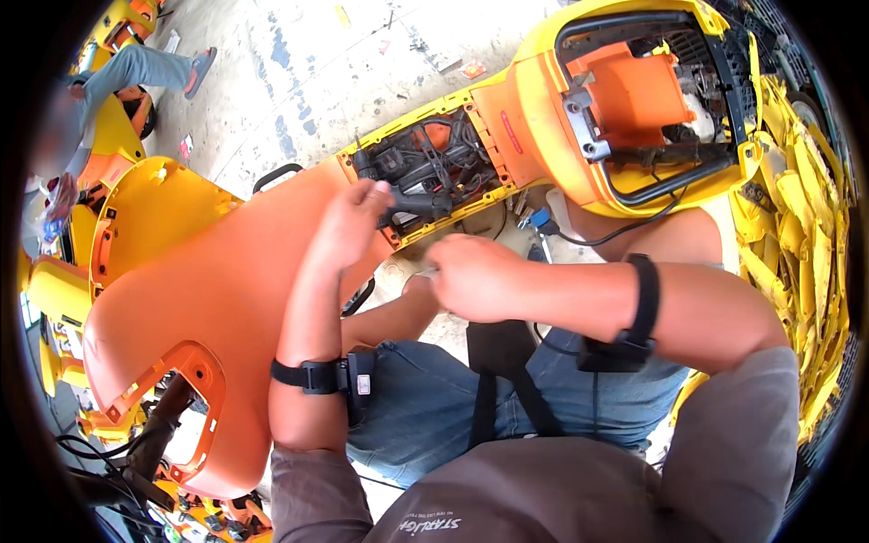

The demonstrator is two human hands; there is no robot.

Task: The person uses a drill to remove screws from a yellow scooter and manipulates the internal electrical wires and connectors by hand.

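Observation:
My left hand [356, 217] is raised at the edge of an orange body panel [217, 290], fingers curled beside the open compartment [434, 163] of a yellow-and-orange scooter; what it grips, if anything, is unclear. The compartment holds dark wiring and black parts. My right hand [472, 276] is closed below the compartment, above my legs, with what is inside it hidden. The scooter's seat-end frame [543, 100], orange and yellow with a black rail, stands at upper right. A blue connector [540, 220] on a black cable hangs below it.
More yellow scooter bodies [136, 204] line the left, where another person's jeans-clad leg and sandalled foot [154, 68] show. A heap of yellow plastic panels [797, 253] fills the right. Dark tubing and cables [136, 462] lie at lower left. Small litter dots the concrete floor [299, 54].

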